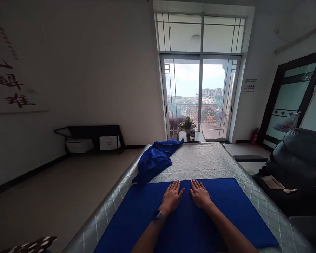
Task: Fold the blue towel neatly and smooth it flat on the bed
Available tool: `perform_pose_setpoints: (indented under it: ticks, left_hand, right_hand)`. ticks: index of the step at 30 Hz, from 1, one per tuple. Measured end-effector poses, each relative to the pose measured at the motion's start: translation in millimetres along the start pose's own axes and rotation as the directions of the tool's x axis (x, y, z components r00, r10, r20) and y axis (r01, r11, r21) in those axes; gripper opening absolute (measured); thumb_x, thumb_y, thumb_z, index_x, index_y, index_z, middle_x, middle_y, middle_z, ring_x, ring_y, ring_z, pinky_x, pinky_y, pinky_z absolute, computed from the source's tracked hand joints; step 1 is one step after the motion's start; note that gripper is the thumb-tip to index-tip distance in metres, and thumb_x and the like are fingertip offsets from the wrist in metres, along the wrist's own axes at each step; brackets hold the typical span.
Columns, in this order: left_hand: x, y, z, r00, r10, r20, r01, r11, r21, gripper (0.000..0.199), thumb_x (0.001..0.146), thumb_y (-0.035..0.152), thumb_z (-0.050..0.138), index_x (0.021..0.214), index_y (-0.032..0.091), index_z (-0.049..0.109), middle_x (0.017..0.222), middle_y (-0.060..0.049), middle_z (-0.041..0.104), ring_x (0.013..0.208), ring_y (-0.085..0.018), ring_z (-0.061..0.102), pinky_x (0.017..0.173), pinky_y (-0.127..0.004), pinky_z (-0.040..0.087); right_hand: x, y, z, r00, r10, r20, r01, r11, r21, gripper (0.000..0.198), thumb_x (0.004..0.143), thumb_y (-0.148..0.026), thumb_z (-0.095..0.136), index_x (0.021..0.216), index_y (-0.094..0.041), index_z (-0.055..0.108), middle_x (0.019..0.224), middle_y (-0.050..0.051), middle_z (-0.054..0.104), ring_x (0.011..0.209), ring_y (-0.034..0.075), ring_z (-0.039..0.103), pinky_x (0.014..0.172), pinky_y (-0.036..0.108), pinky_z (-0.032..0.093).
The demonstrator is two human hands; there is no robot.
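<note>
now looking at left hand [173,196] and right hand [199,194], open, palm-down, laid side by side near the far edge of a flat blue cloth [189,221], spread on a silver quilted cover [205,161]. over to a crumpled blue cloth [155,160], beyond on the left, perhaps touching the flat one, hard to tell. then to a bottle [192,132] by a potted plant [185,123].

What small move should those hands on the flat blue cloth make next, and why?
Perhaps slide the left hand and right hand apart across the flat, deep-blue cloth: both lie palms down near its far edge, with cloth reaching beyond them on either side.
</note>
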State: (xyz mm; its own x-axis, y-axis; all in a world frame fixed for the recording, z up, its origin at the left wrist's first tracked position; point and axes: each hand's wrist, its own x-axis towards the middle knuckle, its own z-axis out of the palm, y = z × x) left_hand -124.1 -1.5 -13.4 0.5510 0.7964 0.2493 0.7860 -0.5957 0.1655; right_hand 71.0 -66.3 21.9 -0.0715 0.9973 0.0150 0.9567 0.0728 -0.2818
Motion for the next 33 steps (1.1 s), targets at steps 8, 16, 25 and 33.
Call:
perform_pose_setpoints:
  ticks: [8,16,25,33]
  left_hand:
    - [-54,-143,-36,0.958,-0.284,0.048,0.279,0.956,0.090,0.064,0.103,0.047,0.028,0.156,0.013,0.035,0.163,-0.011,0.033,0.151,-0.026,0.030,0.123,-0.047,0.024]
    - [-83,-212,-34,0.940,-0.327,-0.097,0.336,0.936,0.102,0.058,0.100,0.048,0.030,0.140,0.018,0.060,0.142,-0.012,0.061,0.143,-0.030,0.042,0.117,-0.048,0.035]
    - [-77,-215,-23,0.908,-0.403,-0.117,0.413,0.907,0.081,0.069,0.099,0.049,0.030,0.149,0.005,0.045,0.157,-0.018,0.042,0.149,-0.031,0.034,0.121,-0.048,0.028]
    - [-67,-197,-46,0.782,-0.602,-0.161,0.621,0.773,0.128,0.075,0.098,0.049,0.029,0.148,-0.005,0.041,0.158,-0.023,0.037,0.149,-0.031,0.033,0.122,-0.045,0.027]
  right_hand:
    - [-36,155,-25,0.965,0.238,-0.109,-0.253,0.955,-0.156,0.068,0.100,-0.043,0.018,0.159,-0.012,0.027,0.166,0.007,0.023,0.154,0.020,0.016,0.125,0.041,0.011]
    - [-45,237,-12,0.914,0.353,-0.198,-0.393,0.892,-0.224,0.069,0.098,-0.039,0.018,0.158,-0.007,0.026,0.166,0.010,0.021,0.154,0.022,0.017,0.125,0.044,0.017]
    - [-46,235,-9,0.911,0.330,-0.247,-0.383,0.901,-0.207,0.068,0.097,-0.037,0.022,0.159,-0.008,0.027,0.166,0.009,0.022,0.154,0.021,0.018,0.125,0.043,0.017]
    - [-50,206,-32,0.907,0.340,-0.248,-0.397,0.886,-0.239,0.065,0.096,-0.032,0.024,0.155,-0.006,0.035,0.163,0.013,0.030,0.152,0.024,0.025,0.124,0.045,0.020]
